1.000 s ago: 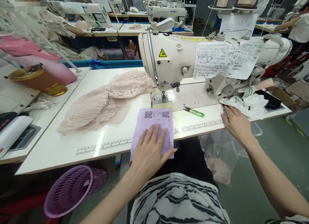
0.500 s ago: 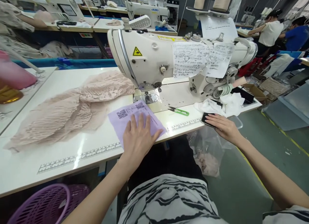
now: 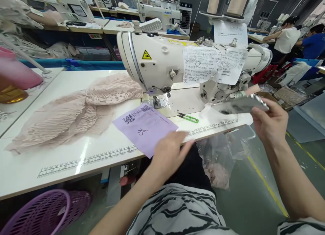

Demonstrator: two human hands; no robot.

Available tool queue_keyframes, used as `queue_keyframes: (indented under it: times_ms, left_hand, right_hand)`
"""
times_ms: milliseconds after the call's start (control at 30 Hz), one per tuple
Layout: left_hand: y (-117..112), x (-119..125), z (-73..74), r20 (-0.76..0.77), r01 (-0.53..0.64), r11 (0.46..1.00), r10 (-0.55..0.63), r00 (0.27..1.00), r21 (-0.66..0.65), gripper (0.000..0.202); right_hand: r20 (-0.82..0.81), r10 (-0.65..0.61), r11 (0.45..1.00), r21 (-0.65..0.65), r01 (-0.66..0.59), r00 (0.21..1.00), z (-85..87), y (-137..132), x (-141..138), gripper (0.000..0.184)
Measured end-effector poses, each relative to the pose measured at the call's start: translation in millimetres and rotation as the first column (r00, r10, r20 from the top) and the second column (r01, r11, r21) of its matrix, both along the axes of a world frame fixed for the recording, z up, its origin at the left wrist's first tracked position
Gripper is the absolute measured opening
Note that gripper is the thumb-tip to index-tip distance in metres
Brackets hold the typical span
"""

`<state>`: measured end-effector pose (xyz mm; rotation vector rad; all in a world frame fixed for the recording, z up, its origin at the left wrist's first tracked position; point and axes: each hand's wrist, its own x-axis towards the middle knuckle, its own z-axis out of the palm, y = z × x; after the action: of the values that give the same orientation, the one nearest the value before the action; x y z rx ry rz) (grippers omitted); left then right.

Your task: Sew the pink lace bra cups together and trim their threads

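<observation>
A purple paper slip point(image 3: 149, 126) with two QR codes and a handwritten 35 lies flat before the sewing machine point(image 3: 158, 67). Over its lower right corner is my left hand point(image 3: 170, 153), somewhat blurred, holding nothing, fingers stretched and thumb apart; whether it touches the paper I cannot tell. At the table's right end, my right hand point(image 3: 273, 121) grips a smartphone point(image 3: 236, 106) by one end, raised above the surface and tilted. Green-handled thread snips point(image 3: 189, 118) rest between the paper and the phone. Pale pink lace fabric point(image 3: 76, 113) is spread left of the needle area.
A printed ruler point(image 3: 86, 160) runs along the table's front edge. Below stand a purple basket point(image 3: 48, 208) and a clear plastic bag point(image 3: 218, 160) with pink scraps. A pink bottle point(image 3: 20, 71) is at far left. Other people sit at machines behind.
My right hand has lifted the smartphone off the table and tilted it up. My left hand has slid right and toward me, off the middle of the paper, uncovering the written 35.
</observation>
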<state>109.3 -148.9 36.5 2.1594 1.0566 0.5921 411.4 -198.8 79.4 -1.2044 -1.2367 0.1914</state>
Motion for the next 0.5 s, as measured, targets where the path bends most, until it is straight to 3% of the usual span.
queue_keyframes:
  times_ms: [33,67,100,167,233,267,333,400,433,500]
  left_hand:
    - [-11,2,-0.8,0.143,0.133,0.963,-0.102,0.985,-0.233,0.05]
    - [-22,5,-3.1,0.317,0.276,0.851,-0.138,0.938,-0.446,0.053]
    - [-32,8,-6.7,0.484,0.403,0.694,-0.09,0.871,-0.597,0.058]
    - [-48,13,-15.1,0.661,0.562,0.394,0.18,0.729,-0.727,0.068]
    - [-60,13,-22.0,0.622,0.607,0.201,0.453,0.639,-0.769,0.071]
    - [-65,12,-24.3,0.57,0.605,0.137,0.545,0.615,-0.784,0.069]
    - [-72,5,-26.7,0.491,0.588,0.082,0.647,0.583,-0.805,0.065]
    - [-76,-4,-28.0,0.465,0.547,0.133,0.709,0.53,-0.826,0.062]
    - [-77,-9,-28.7,0.453,0.519,0.159,0.734,0.507,-0.84,0.061]
    - [-79,-16,-31.4,0.417,0.48,0.161,0.765,0.491,-0.862,0.062]
  right_hand:
    - [0.075,-0.015,0.998,0.063,0.01,0.997,-1.6,-13,-15,0.034]
    - [0.211,0.047,0.998,0.025,-0.053,0.976,-3.6,-26,-31,0.038]
    - [0.319,0.209,0.978,-0.04,-0.207,0.925,-6.0,-38,-49,0.042]
    - [0.496,0.498,0.861,-0.181,-0.476,0.712,-12.2,-58,-83,0.049]
    - [0.683,0.573,0.78,-0.286,-0.557,0.452,-21.0,-71,-109,0.045]
    - [0.74,0.553,0.777,-0.291,-0.558,0.383,-26.7,-75,-119,0.04]
    - [0.8,0.507,0.8,-0.296,-0.522,0.323,-40.5,-83,-131,0.038]
    - [0.777,0.493,0.836,-0.297,-0.462,0.392,-56.7,-92,-137,0.046]
    - [0.73,0.497,0.85,-0.3,-0.433,0.47,-65.3,-96,-140,0.052]
    - [0.509,0.471,0.882,-0.284,-0.376,0.721,-82.2,-101,-147,0.06]
